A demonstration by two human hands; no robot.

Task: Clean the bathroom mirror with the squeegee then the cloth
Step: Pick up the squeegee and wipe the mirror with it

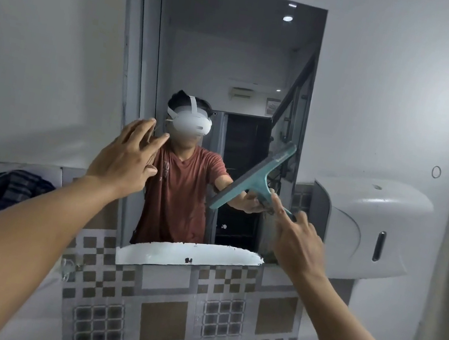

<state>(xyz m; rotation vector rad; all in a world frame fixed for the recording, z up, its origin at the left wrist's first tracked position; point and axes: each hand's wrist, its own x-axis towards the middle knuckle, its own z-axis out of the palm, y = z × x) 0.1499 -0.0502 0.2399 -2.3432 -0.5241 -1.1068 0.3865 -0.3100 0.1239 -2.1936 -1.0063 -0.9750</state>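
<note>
Teal T-shaped squeegee (258, 173) against mirror (223, 49)

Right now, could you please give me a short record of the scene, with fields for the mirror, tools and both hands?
mirror: mounted above patterned tiles
squeegee: teal, blade tilted, over the mirror's right side
right hand: grips the squeegee handle, index finger extended
left hand: open, fingers spread, near the mirror's left edge; contact unclear
cloth: dark, striped, bunched left of the mirror, untouched
dispenser: white, right of the mirror
</note>
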